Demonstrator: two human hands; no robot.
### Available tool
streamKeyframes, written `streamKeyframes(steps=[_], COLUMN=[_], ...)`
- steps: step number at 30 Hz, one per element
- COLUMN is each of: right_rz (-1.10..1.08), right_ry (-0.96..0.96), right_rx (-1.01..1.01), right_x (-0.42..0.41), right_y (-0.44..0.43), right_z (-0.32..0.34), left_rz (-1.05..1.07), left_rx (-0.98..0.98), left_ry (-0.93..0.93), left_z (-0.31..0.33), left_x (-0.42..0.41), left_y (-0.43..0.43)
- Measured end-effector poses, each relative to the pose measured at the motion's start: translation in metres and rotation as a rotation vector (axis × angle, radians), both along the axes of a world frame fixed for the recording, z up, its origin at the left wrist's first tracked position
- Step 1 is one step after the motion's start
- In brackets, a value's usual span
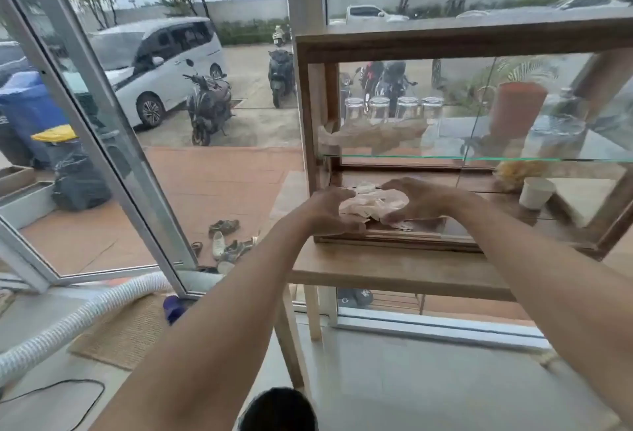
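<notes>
Paper wad [373,204], whitish and crumpled, one loose pile, sits on the bottom board of the wooden cabinet [305,122], at its near left corner, just inside the open front. Left hand [327,209] cups it from the left and right hand [419,200] from the right. Fingers [397,184] of both hands are curled round the edges of the wad, thumbs low and fingertips over the top, so both are grasping it. It doesn't look lifted off the board.

Step in hand, as I judge it: gather the wad and bring it out. To do it well, press the two hands toward each other so stray corners tuck in, scoop under the bottom layer so no scraps stay on the board, then lift low and draw straight toward the near side. Stay under the glass shelf [411,157] and don't swing right toward the cup [536,192].

Counts: one wad, two hands, one cabinet on one table [394,273], one glass shelf. On that shelf are four glasses [378,109] in a row, mouths down, and one orange cylinder [519,108] to the right of them. One white cup on the bottom board, far right. Clear thing beside the cylinder is too blurred to name. One ribbed white hose [68,324] on the floor, near left.
</notes>
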State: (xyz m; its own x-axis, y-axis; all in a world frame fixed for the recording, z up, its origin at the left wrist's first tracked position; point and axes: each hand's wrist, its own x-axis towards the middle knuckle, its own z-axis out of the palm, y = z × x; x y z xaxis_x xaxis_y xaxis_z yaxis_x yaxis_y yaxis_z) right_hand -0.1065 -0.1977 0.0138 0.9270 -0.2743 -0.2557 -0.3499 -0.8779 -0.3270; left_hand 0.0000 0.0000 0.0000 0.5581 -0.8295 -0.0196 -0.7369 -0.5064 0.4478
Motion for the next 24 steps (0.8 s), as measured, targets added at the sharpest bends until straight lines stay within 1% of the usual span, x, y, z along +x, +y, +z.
streamKeyframes(steps=[2,5,9,11,14,17,19,21,22,24], right_rz=[-0.02,-0.056,-0.099,-0.12,-0.172,-0.171,-0.149,-0.135,-0.135,-0.165], right_ry=[0.003,0.093,0.229,0.245,0.218,0.139,0.09,0.048,0.011,-0.065], right_rx=[-0.06,-0.135,-0.12,-0.088,-0.009,0.108,0.123,0.127,0.125,0.151], right_x=[0.015,0.042,0.063,0.07,0.07,0.07,0.07,0.07,0.071,0.071], right_y=[-0.012,-0.028,-0.042,-0.044,-0.046,-0.046,-0.047,-0.045,-0.045,-0.045], right_z=[-0.005,-0.019,-0.034,-0.04,-0.045,-0.056,-0.062,-0.066,-0.068,-0.073], left_rz=[-0.009,0.031,0.039,0.026,0.007,-0.004,0.02,0.033,0.027,0.0], left_rx=[0.017,0.087,0.161,0.197,0.258,0.285,0.235,0.129,0.076,0.022], left_ry=[0.006,0.002,-0.007,-0.01,0.038,0.033,0.093,0.205,0.213,0.126], left_z=[-0.004,-0.019,-0.039,-0.044,-0.044,-0.048,-0.055,-0.06,-0.062,-0.064], left_x=[0.008,0.024,0.042,0.049,0.054,0.057,0.061,0.064,0.065,0.069], left_y=[-0.016,-0.041,-0.067,-0.074,-0.082,-0.087,-0.09,-0.092,-0.092,-0.094])
